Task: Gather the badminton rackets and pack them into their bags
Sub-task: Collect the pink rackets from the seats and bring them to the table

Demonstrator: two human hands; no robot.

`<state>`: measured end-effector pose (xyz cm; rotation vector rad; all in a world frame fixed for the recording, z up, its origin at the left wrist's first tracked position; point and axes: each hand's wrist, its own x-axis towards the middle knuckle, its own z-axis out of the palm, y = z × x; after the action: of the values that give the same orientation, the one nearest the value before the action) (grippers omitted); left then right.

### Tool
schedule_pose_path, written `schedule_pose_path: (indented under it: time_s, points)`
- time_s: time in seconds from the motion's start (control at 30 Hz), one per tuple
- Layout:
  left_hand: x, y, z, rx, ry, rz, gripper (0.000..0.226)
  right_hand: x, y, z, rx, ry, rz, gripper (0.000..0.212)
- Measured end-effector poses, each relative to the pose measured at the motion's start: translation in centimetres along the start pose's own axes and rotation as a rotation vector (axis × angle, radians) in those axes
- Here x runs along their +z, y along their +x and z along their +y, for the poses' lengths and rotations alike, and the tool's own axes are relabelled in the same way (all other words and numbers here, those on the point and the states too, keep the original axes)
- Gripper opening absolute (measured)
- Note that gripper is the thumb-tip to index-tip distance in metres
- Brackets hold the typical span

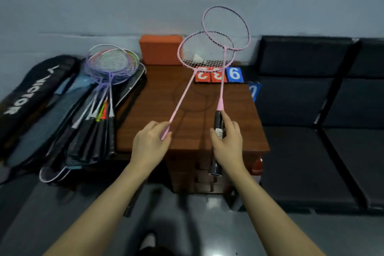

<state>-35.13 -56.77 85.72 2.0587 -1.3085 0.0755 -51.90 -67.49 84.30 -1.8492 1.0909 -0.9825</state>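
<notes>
Pink rackets [216,48] held over the table [187,110]: left hand [148,145] fingers pinch one shaft, right hand [227,143] fingers wrap the other's grip.

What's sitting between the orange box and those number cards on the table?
In the head view, a white shuttlecock lies between the orange box and the number cards, seen through a pink racket's strings.

Both bare forearms enter from the lower frame edge and converge toward centre. The left hand [148,143], knuckles up, has its fingers curled in a closed pinch. The right hand [227,141], right of centre, is curled, index finger extended upward.
</notes>
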Motion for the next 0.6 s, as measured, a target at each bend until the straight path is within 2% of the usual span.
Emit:
schedule_pose_path:
  time_s: [0.23,0.43,0.6]
  points:
    - [-6.1,3.3,-11.0,-0.134,-0.041,0.097,0.028,11.8,2.2,-5.8,-0.085,-0.047,-0.078,0.055]
    - [-11.2,5.6,-22.3,-0.208,-0.074,0.079,0.027,24.4,2.7,-10.5,-0.133,-0.051,-0.1,0.054]
    - [-13.1,6.5,-28.4,-0.338,-0.191,0.047,0.031,29.4,1.5,-12.0,-0.137,-0.046,-0.141,0.055]
